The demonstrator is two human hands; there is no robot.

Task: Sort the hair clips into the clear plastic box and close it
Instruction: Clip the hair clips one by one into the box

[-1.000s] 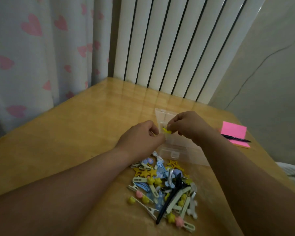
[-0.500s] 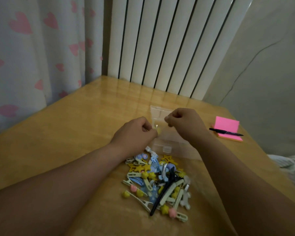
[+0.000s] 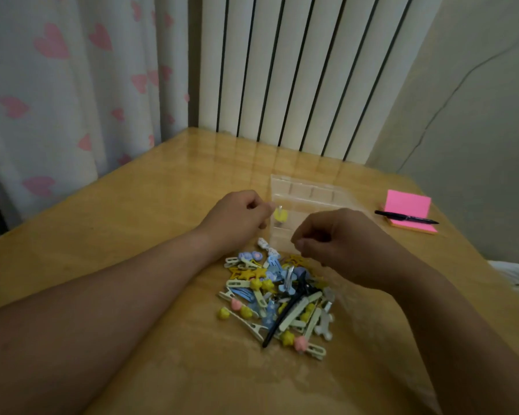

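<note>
**Hands part; the yellow clip stays with the left**

A second ago both hands met on one small yellow clip above the box. Now they have come apart. The left hand alone keeps the yellow clip, pinched at its pale end between thumb and fingertip, with the yellow part hanging just over the near-left compartments of the clear box. The right hand has let go and dropped back toward the person. It now sits over the box's near edge, just above the pile of clips. Its fingers are curled inward, and I cannot tell whether anything sits between them; nothing shows.

For the task, this looks like a handover finished: the left hand is probably about to drop the clip into a compartment, while the right is well placed to fetch another one. The box lies open on the table, and its compartments look nearly bare, though the plastic is hard to read in the dim light. The pile is still large, so sorting has hardly begun and closing is far off.
</note>
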